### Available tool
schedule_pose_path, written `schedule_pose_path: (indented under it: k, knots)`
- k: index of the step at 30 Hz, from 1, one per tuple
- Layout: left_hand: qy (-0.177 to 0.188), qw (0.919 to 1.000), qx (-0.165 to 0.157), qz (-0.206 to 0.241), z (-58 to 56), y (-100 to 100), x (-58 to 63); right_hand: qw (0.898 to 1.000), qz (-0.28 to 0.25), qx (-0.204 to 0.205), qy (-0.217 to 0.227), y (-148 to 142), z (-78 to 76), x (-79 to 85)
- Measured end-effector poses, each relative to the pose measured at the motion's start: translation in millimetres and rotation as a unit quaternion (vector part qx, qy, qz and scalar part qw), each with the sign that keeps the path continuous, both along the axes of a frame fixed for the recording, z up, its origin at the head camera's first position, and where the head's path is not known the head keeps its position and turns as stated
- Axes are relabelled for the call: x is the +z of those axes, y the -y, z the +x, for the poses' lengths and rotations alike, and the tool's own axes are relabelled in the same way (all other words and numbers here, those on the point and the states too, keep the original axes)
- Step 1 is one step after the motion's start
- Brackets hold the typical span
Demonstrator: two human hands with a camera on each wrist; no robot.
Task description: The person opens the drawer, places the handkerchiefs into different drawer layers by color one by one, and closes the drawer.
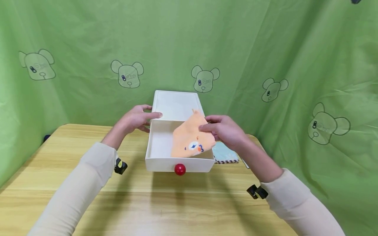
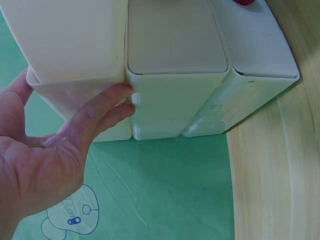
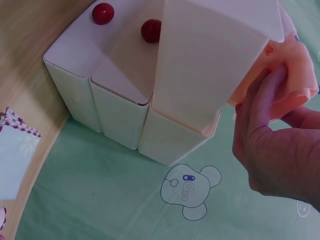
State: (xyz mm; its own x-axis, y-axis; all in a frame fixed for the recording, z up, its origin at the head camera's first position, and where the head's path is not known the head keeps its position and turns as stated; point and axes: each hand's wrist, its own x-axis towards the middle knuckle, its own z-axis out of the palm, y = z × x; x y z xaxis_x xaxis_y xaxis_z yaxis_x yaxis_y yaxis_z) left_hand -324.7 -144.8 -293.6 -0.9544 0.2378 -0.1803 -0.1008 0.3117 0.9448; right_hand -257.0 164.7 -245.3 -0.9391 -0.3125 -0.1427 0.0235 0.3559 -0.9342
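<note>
In the head view an orange cloth [image 1: 189,136] with an embroidered face hangs over the pulled-out white top drawer [image 1: 160,137]. My right hand [image 1: 225,131] pinches this cloth by its right side, fingers on one face and thumb on the other. Its lower part reaches into the drawer. A red round knob [image 1: 180,169] sits on the drawer front. My left hand [image 1: 137,117] rests on the left edge of the white drawer unit [image 1: 177,105], thumb on top. In the left wrist view its extended fingers [image 2: 102,107] touch the unit's side.
Two shut drawers, a middle one [image 2: 175,40] and a bottom one [image 2: 260,45], lie under the pulled-out one. A folded light-blue cloth [image 1: 225,152] with a checked edge lies on the wooden table [image 1: 127,203], right of the unit. A green curtain [image 1: 171,42] hangs behind.
</note>
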Motion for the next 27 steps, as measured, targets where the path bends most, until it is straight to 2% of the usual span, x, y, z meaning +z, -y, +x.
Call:
schedule_pose_path:
  k: [9,27]
  knots:
    - [-0.002,1.0000,0.000,-0.002,1.7,-2.0,2.3,0.998,0.057,0.021,-0.013,6.4,0.7,-2.2]
    - [-0.002,1.0000,-0.002,-0.002,1.5,-0.8,1.4,0.993,0.099,0.063,0.011,10.9,4.5,-1.1]
